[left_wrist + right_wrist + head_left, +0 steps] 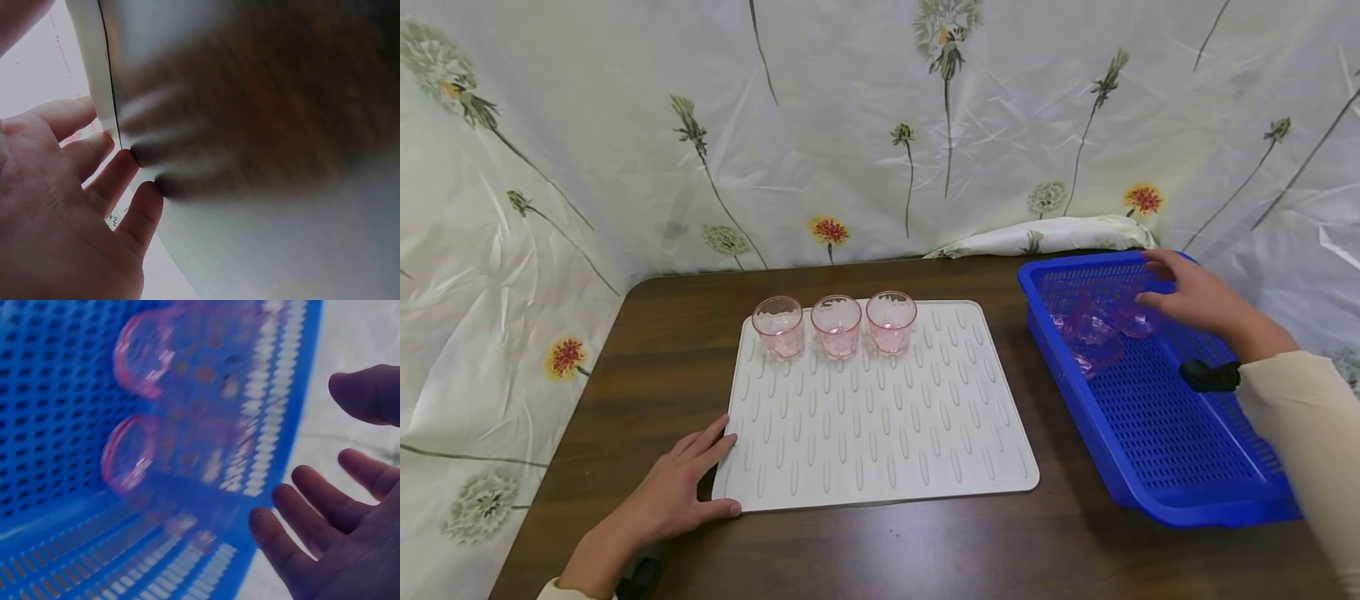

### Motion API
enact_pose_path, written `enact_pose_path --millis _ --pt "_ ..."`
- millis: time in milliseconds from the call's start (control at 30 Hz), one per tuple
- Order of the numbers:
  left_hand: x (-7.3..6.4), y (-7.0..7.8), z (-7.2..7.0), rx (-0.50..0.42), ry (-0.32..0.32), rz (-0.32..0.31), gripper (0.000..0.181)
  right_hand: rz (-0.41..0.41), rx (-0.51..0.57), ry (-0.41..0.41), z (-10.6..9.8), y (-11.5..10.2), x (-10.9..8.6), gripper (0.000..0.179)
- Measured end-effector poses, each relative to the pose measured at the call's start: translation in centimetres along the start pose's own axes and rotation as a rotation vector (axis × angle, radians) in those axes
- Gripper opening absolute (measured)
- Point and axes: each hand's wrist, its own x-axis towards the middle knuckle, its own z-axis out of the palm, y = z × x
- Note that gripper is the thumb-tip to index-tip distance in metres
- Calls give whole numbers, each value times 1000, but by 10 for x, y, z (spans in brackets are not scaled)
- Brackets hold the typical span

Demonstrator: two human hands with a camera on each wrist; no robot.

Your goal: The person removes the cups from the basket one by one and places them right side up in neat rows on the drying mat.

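Observation:
My left hand [673,492] rests at the near left corner of a white drying mat [880,467], fingers spread along its edge. In the left wrist view, that hand's fingertips [147,194] lie at the mat's rim and on the wood. Over the far end of a blue plastic basket [1195,510] hovers my right hand [1202,296], thumb and fingers apart with nothing between them. Below it, several pink clear glasses [1093,329] lie on their sides in the basket. The right wrist view shows two pink glass rims [128,453] beside the hand.
Three pink glasses stand upright in a row along the mat's far edge: a left one [778,329], a middle one [837,329] and a right one [891,325]. A dark wooden table [895,550] bears everything. Flower-printed cloth [850,150] hangs behind and at both sides.

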Motion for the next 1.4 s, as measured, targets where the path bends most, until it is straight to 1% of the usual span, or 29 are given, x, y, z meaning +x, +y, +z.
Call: enact_pose_path --millis 167,233,400,500,600,800,900,1067,1267,1400 --pt "0 0 0 -2 6 11 91 -14 -27 49 4 18 5 73" --pt "0 -1 1 -2 9 14 90 -13 -65 42 5 22 9 74" --pt "0 -1 1 4 4 9 91 -41 -190 48 8 33 16 72" --pt "0 -1 1 1 -1 -2 90 -41 -234 49 11 38 18 73" --pt "0 -1 1 -3 -5 -8 90 -17 -260 23 13 42 17 76" --pt "0 -1 0 -5 -6 -8 91 14 -283 -10 15 45 19 78" --pt "0 -1 0 -5 -5 -6 91 28 -298 -9 15 46 20 77" --pt "0 -1 1 -4 -8 -11 91 44 -327 15 17 46 21 73" --pt "0 -1 0 -5 -10 -10 91 21 -331 54 17 43 18 70" --pt "-1 -1 0 -3 -8 -11 91 13 -356 60 18 42 16 71"
